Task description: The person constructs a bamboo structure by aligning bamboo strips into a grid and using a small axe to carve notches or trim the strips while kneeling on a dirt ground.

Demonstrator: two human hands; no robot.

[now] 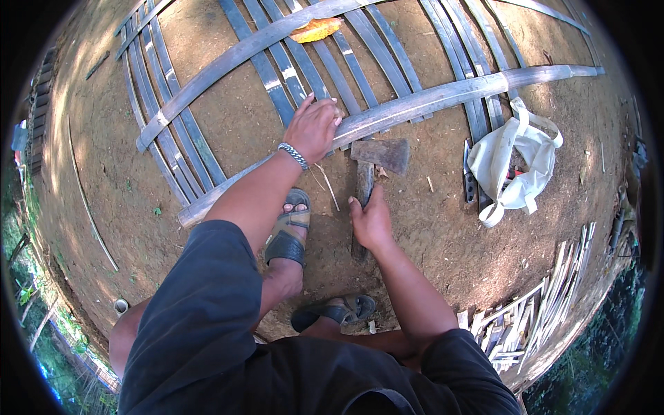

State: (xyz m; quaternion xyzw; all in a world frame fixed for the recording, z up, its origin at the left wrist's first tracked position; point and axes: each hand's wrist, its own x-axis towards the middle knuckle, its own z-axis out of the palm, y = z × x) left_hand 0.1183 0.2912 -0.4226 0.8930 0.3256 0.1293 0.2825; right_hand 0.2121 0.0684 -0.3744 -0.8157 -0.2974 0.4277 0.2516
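Note:
A long split bamboo pole (429,100) lies across several dark flat slats on the dirt. My left hand (315,128), with a chain bracelet at its wrist, is closed over this pole where it crosses the slats. Its fingertips curl past the far edge and hide that spot. Just to the right, my right hand (372,218) is wrapped round the handle of a hatchet (382,154). The worn, broad metal head is close beside the pole's near edge, and the handle points back toward my feet.
A second bamboo strip (228,62) crosses the slats farther off, with a yellow leaf (315,30) on it. At right are a white bag (512,162) and a dark-handled knife (469,181). Thin split sticks (539,311) lie heaped at lower right. My sandalled foot (289,232) is near the pole.

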